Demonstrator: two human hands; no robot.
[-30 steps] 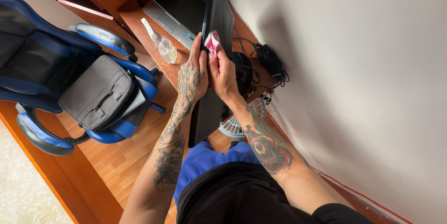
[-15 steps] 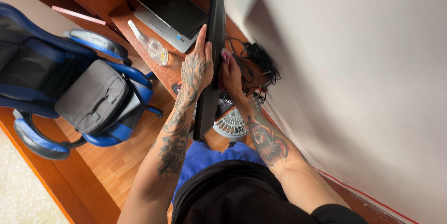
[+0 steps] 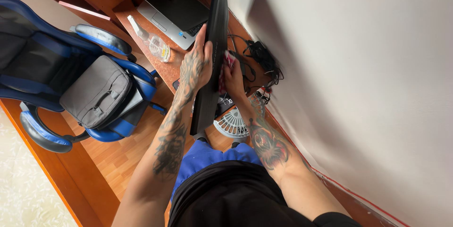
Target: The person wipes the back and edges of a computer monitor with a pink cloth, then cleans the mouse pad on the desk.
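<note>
The left hand [image 3: 196,66] has its fingers [image 3: 202,38] stretched out long and flat, and they grip the near edge of a thin black monitor [image 3: 214,33]. The monitor stands on its edge above the tabletop [image 3: 160,69], so we see it side on. The right hand [image 3: 233,78] is just behind the monitor. Its fingers are curled shut around a pink and white cloth [image 3: 225,64], and they press the cloth on the back of the monitor. Both arms have dark drawings on the skin.

On the tabletop, to the left of the hands, lies a clear spray bottle [image 3: 151,43]. Beside it sits an open laptop [image 3: 172,7]. Black cables [image 3: 264,62] lie in a heap near the white wall. A white fan [image 3: 233,123] sits low, under the hands. A blue and black chair [image 3: 61,71] stands well apart on the left, with a grey bag [image 3: 96,92] on its seat
</note>
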